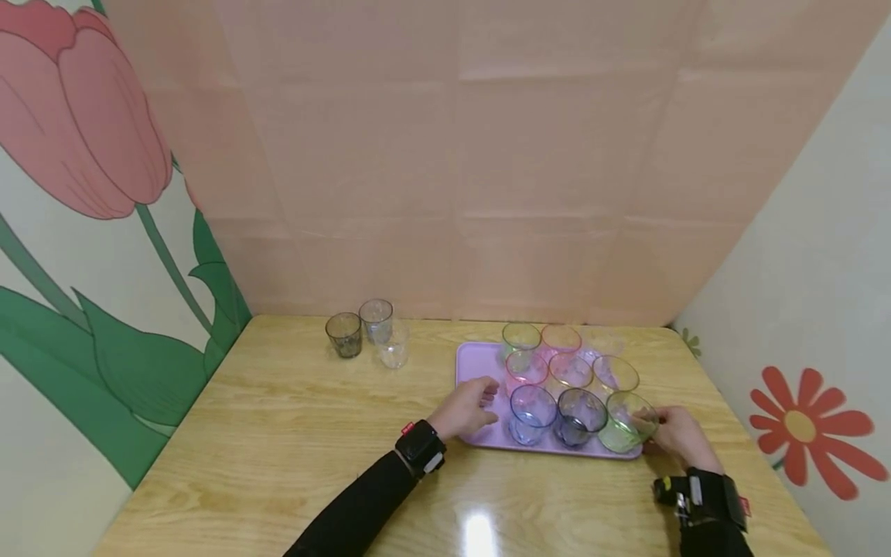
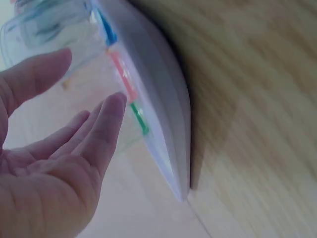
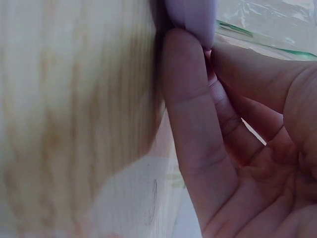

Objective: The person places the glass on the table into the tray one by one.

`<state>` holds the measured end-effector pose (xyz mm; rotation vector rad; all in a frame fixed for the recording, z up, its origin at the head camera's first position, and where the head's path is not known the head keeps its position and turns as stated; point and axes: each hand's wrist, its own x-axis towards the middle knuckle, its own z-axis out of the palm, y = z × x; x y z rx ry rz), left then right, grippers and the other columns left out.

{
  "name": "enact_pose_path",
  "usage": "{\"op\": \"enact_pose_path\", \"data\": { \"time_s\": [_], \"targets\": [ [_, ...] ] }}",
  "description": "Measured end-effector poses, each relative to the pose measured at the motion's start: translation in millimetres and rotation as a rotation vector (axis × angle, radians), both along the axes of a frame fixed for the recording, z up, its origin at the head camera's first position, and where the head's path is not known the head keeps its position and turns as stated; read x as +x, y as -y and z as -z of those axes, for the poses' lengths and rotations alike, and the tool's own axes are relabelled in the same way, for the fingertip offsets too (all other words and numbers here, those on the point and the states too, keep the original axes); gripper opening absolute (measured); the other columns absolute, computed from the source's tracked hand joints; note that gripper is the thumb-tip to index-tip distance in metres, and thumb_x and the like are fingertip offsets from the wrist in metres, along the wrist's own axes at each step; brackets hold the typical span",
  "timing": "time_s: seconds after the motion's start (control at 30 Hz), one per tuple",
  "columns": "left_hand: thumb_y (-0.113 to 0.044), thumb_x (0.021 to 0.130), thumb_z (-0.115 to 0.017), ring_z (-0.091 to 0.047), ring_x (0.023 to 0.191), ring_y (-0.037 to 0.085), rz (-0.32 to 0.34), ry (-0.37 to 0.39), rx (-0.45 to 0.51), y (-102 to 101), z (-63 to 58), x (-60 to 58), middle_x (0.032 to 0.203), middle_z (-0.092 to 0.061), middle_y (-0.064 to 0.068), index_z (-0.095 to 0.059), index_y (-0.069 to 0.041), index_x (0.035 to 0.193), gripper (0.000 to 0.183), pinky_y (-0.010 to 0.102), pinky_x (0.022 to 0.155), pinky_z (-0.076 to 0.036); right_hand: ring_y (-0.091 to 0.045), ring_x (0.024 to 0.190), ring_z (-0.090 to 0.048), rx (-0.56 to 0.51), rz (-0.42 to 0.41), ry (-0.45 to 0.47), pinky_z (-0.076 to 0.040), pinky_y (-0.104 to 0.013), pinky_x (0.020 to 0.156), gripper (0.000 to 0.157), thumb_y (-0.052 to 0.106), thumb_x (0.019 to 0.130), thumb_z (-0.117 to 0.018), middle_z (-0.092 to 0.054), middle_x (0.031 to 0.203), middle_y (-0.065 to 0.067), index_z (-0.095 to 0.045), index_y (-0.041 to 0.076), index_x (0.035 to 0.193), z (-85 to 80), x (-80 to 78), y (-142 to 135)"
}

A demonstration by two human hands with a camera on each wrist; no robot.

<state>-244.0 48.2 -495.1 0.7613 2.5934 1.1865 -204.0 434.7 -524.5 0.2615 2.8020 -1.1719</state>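
Note:
A purple tray (image 1: 476,357) bears several tinted drinking glasses in rows. Along its front stand a blue glass (image 1: 532,418), a dark grey glass (image 1: 579,422) and a green glass (image 1: 622,427); pink, yellow and green ones are behind. My left hand (image 1: 465,408) is at the tray's left side, thumb and fingers spread apart, holding nothing. In the left wrist view its fingertips are close to the tray's rim (image 2: 166,94). At the front right corner, my right hand (image 1: 684,438) pinches the tray's edge (image 3: 193,22), with a finger under it and the thumb above, next to the green glass.
Apart from the tray, a dark glass (image 1: 344,336), a greyish glass (image 1: 377,321) and a clear glass (image 1: 394,350) stand at the back left of the wooden table (image 1: 313,433). A paper-covered wall (image 1: 445,170) rises behind the table's back edge.

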Motion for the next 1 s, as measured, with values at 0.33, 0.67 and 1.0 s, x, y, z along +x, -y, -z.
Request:
{"op": "enact_pose_path", "data": {
  "time_s": [0.33,0.67,1.0],
  "targets": [
    [-0.004,0.089,-0.069,-0.066,0.107,0.033,-0.158,-0.059,0.148,32.9,-8.3,-16.3,0.121,-0.066,0.022,-0.061,0.004,0.123,0.036,0.033,0.090,-0.055,-0.017,0.076,-0.061,-0.045,0.010,0.026,-0.056,-0.030,0.064,0.032,0.018,0.094,-0.065,-0.066,0.089,-0.012,-0.067,-0.012,0.105,-0.9,-0.4,1.0],
    [-0.013,0.090,-0.070,-0.065,0.107,0.027,-0.363,-0.143,0.235,66.4,-16.1,-32.6,0.118,-0.068,0.018,-0.064,-0.001,0.123,0.035,0.039,0.090,-0.054,-0.016,0.076,-0.061,-0.051,0.003,0.018,-0.056,-0.029,0.064,0.034,0.020,0.093,-0.066,-0.066,0.090,-0.012,-0.067,-0.012,0.106,-1.3,1.3,0.6],
    [-0.012,0.089,-0.071,-0.064,0.103,0.029,-0.509,-0.212,0.290,100.0,-15.7,-36.0,0.117,-0.066,0.017,-0.062,-0.002,0.123,0.037,0.042,0.087,-0.053,-0.017,0.077,-0.061,-0.065,0.023,0.045,-0.056,-0.032,0.064,0.036,0.019,0.093,-0.067,-0.066,0.093,-0.016,-0.065,-0.013,0.109,-1.7,-0.9,0.1]
  ]
}}
